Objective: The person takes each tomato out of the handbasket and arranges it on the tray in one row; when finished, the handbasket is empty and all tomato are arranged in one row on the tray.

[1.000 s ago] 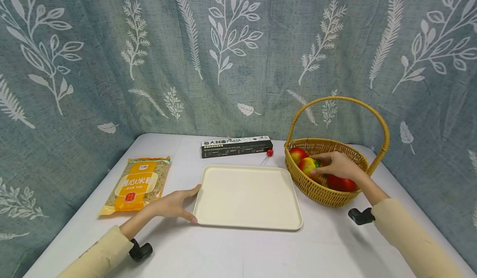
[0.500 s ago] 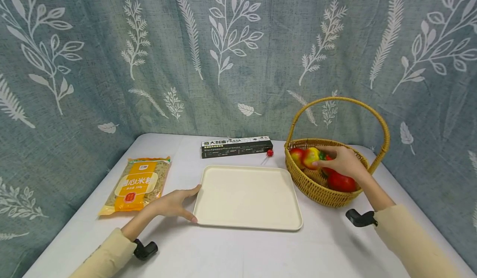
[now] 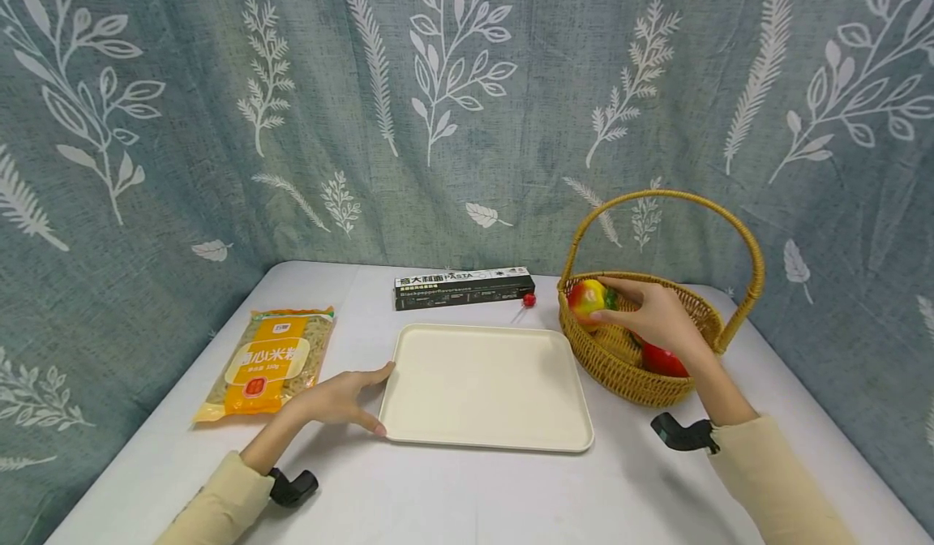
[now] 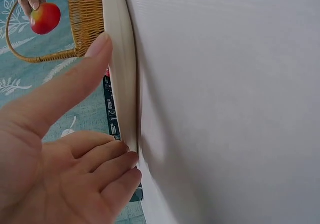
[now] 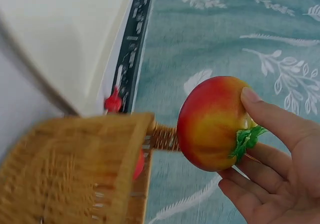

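Red-and-yellow fruit held up over the wicker basket

From where I stand, the fruit is plump and smooth-skinned, deep red along one side and melting through orange into yellow toward its leafy green cap. Shallow lobes show near the cap; from the left wrist's side it looks almost wholly red. It's raised above the left end of the basket, beneath the tall arched handle. The right hand has it pinched, thumb on one side and fingers on the other, parted about the fruit's width. Below that hand, a shiny red fruit sits in the basket.

Just left of the basket lies a cream tray. The left hand rests at its left edge, thumb and fingers spread wide, touching the rim and gripping nothing. Behind the tray are a dark pasta box and a red lollipop; a yellow noodle bag lies on the white tabletop to the left.
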A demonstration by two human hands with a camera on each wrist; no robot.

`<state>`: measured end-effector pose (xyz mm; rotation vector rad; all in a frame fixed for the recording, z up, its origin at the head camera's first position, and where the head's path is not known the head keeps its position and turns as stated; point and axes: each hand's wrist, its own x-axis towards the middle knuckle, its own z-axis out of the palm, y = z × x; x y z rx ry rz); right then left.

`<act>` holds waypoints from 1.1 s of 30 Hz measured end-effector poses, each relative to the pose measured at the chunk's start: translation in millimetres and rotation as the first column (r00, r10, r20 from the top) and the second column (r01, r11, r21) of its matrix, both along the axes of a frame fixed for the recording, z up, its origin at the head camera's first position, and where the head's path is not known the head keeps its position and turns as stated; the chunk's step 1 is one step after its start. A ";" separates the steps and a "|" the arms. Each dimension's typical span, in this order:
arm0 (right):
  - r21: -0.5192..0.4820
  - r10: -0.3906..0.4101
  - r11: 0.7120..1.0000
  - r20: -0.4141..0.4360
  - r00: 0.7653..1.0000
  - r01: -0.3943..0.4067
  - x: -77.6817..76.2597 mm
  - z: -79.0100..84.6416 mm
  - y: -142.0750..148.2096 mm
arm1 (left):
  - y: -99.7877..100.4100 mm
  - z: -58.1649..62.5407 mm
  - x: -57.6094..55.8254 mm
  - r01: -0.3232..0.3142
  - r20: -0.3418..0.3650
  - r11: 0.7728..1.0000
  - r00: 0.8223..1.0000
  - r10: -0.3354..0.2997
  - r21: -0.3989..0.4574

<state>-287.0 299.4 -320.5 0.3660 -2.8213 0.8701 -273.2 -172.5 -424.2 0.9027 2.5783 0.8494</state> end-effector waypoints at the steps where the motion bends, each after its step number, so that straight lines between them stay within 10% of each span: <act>1: -0.008 0.004 1.000 0.002 1.000 -0.004 0.1 -0.4 -3.7 | 0.1 0.0 -0.1 0.000 -0.001 1.000 1.000 0.000 -0.001; 33: -0.221 0.242 0.946 0.004 0.970 -0.235 -8.0 -35.1 -108.8 | -1.3 -8.6 -3.7 -0.031 0.031 0.998 0.999 0.030 0.055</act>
